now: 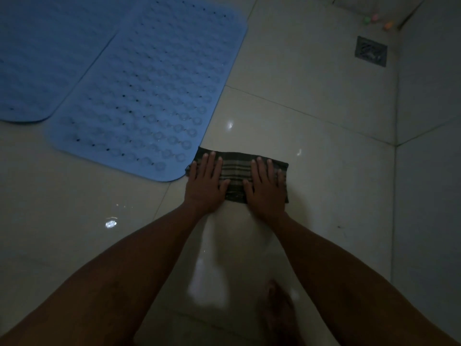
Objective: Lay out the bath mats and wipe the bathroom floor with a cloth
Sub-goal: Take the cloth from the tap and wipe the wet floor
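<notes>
Two blue rubber bath mats lie flat on the pale tiled floor [311,96]: one [154,91] in the upper middle, the other [42,58] at the upper left, their edges overlapping. A dark striped cloth [237,168], folded into a rectangle, rests on the tiles just off the nearer mat's lower right corner. My left hand [205,184] presses flat on the cloth's left half with fingers spread. My right hand [267,187] presses flat on its right half the same way.
A square floor drain [371,51] sits at the upper right, close to the tiled wall [429,121] along the right side. A few small coloured objects [374,20] lie in the far corner. My bare foot [279,310] stands below the hands. Wet glints show on the tiles.
</notes>
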